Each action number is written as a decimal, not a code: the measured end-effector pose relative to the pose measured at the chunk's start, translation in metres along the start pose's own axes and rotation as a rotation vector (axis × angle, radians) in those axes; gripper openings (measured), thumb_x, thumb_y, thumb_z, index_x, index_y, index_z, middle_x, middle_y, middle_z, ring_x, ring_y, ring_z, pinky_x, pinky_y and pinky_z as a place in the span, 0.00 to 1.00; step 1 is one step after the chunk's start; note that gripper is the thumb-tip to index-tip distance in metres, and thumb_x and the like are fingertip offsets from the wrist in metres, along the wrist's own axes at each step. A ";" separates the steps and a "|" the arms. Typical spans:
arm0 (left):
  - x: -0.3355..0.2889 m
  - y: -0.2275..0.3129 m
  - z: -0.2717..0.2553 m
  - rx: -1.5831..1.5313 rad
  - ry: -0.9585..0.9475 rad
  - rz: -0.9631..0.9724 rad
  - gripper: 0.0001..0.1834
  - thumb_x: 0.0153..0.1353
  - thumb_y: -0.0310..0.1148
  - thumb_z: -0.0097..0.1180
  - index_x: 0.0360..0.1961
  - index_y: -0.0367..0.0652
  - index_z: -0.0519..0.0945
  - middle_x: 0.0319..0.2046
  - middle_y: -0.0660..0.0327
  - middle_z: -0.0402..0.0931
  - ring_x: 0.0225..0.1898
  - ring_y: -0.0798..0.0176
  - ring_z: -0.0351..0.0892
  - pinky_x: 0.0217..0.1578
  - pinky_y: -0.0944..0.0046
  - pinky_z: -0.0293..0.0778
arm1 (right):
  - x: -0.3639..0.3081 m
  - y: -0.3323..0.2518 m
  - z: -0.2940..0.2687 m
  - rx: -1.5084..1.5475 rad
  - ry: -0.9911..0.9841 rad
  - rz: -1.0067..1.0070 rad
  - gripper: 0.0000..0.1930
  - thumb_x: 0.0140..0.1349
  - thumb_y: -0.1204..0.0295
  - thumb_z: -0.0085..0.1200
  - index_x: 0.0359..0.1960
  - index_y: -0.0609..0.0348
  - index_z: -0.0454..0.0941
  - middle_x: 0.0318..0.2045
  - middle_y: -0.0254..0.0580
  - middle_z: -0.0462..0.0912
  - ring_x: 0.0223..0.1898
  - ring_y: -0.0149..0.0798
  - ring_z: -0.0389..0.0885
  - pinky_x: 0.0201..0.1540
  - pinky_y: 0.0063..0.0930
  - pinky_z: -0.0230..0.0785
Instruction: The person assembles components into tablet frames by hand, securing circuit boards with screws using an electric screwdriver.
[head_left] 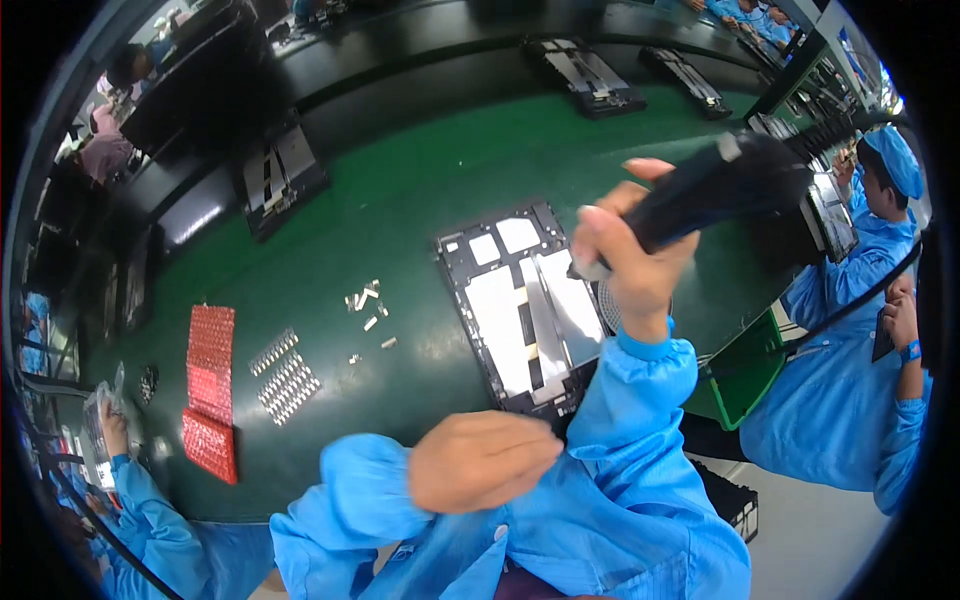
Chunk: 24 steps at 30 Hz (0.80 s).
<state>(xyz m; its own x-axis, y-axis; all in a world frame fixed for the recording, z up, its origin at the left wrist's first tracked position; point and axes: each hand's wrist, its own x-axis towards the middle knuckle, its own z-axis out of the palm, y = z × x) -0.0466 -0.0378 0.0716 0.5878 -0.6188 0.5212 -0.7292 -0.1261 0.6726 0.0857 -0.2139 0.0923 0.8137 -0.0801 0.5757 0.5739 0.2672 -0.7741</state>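
My right hand (640, 250) is wrapped round a thick black electric screwdriver (730, 190), tilted with its lower end toward the right side of an opened tablet-like device (500, 375). Whether its tip touches the device is hidden by my fingers. The device lies on the green mat, a black frame with silver-white plates and a dark strip down the middle. My left hand (485, 460) hovers by its near edge, back up, fingers stretched out close together and slightly blurred. The thumb is hidden, and nothing shows in this hand.
On the green mat (400, 190) to the left lie small metal parts (365, 298), rows of small pieces (288, 390) and red bubble wrap (210, 370). More opened devices (585, 75) stand at the back. A co-worker (850, 350) is at right, another person's sleeve (160, 525) at left.
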 end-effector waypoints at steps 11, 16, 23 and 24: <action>0.009 -0.113 -0.009 0.731 0.103 -0.181 0.16 0.50 0.23 0.57 0.42 0.32 0.76 0.41 0.45 0.75 0.47 0.44 0.75 0.50 0.54 0.71 | -0.008 0.005 -0.021 0.062 0.059 0.098 0.23 0.49 0.86 0.59 0.47 0.68 0.65 0.17 0.36 0.75 0.16 0.27 0.73 0.20 0.19 0.66; 0.062 -0.206 -0.077 1.008 0.212 -0.445 0.09 0.53 0.28 0.52 0.36 0.38 0.74 0.38 0.53 0.73 0.42 0.49 0.74 0.43 0.56 0.73 | -0.017 0.026 -0.007 0.036 -0.034 0.169 0.23 0.48 0.84 0.62 0.46 0.65 0.68 0.18 0.33 0.75 0.17 0.23 0.72 0.19 0.17 0.64; 0.045 -0.238 -0.145 1.279 0.110 -0.692 0.15 0.43 0.24 0.57 0.35 0.39 0.75 0.43 0.51 0.72 0.48 0.49 0.72 0.44 0.53 0.73 | -0.029 0.045 0.001 -0.086 -0.158 0.300 0.15 0.48 0.77 0.64 0.36 0.60 0.70 0.16 0.25 0.70 0.19 0.17 0.63 0.21 0.16 0.56; 0.034 -0.228 -0.159 1.332 0.060 -0.757 0.15 0.41 0.24 0.58 0.35 0.40 0.75 0.43 0.52 0.73 0.48 0.49 0.72 0.43 0.52 0.74 | -0.028 0.049 -0.003 -0.160 -0.247 0.263 0.16 0.49 0.77 0.63 0.37 0.61 0.69 0.18 0.28 0.73 0.20 0.18 0.66 0.22 0.16 0.59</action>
<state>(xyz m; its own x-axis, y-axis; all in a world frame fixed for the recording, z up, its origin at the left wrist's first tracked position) 0.1959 0.0932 0.0196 0.9434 -0.0637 0.3256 -0.0166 -0.9892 -0.1453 0.0911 -0.2016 0.0371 0.8993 0.2103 0.3834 0.3719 0.0934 -0.9236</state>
